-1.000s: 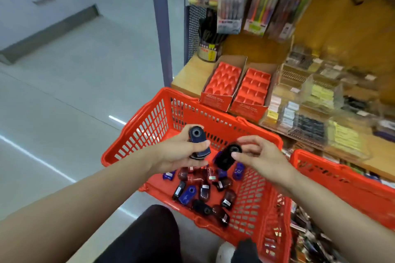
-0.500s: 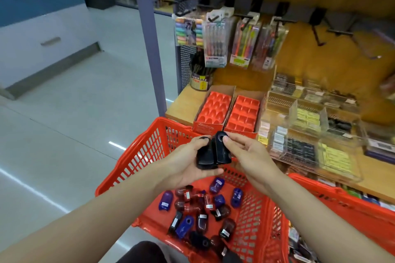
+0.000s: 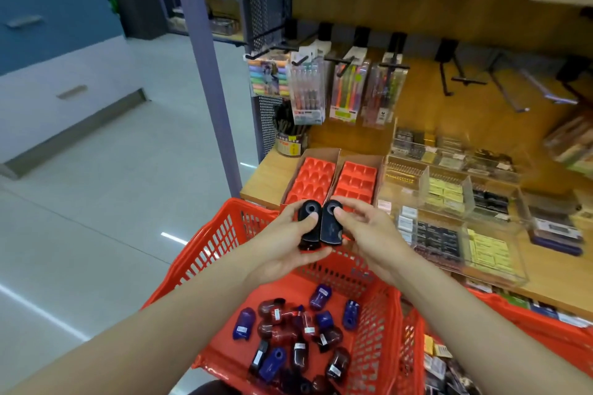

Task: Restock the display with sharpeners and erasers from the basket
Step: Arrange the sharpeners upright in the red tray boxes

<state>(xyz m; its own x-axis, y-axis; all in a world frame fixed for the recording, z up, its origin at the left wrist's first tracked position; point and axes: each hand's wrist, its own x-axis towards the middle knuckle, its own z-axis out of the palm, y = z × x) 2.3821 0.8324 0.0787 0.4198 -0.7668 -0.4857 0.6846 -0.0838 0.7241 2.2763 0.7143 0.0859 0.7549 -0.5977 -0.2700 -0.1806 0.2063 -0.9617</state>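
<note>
Two dark sharpeners are held side by side above the red basket (image 3: 205, 247). My left hand (image 3: 282, 250) grips the left sharpener (image 3: 308, 224), thumb on its face. My right hand (image 3: 369, 234) pinches the right sharpener (image 3: 332, 228), fingertip near its hole. Several blue and dark red sharpeners (image 3: 301, 337) lie loose on the basket floor. Just beyond my hands, two cardboard boxes with red moulded trays, the left tray (image 3: 313, 179) and the right tray (image 3: 356, 181), sit on the wooden shelf (image 3: 272, 170) with bare pockets.
Clear acrylic bins (image 3: 449, 212) with erasers and small boxes stand right of the trays. Pen packs (image 3: 308, 90) hang on hooks above, and a pen cup (image 3: 290, 138) stands at the shelf's back left. A grey post (image 3: 205, 67) rises at left. A second red basket (image 3: 529, 333) sits at right.
The view has tilted up toward the shelf. My hands have lifted the two sharpeners a little farther from the basket and turned them so both holes face me.
</note>
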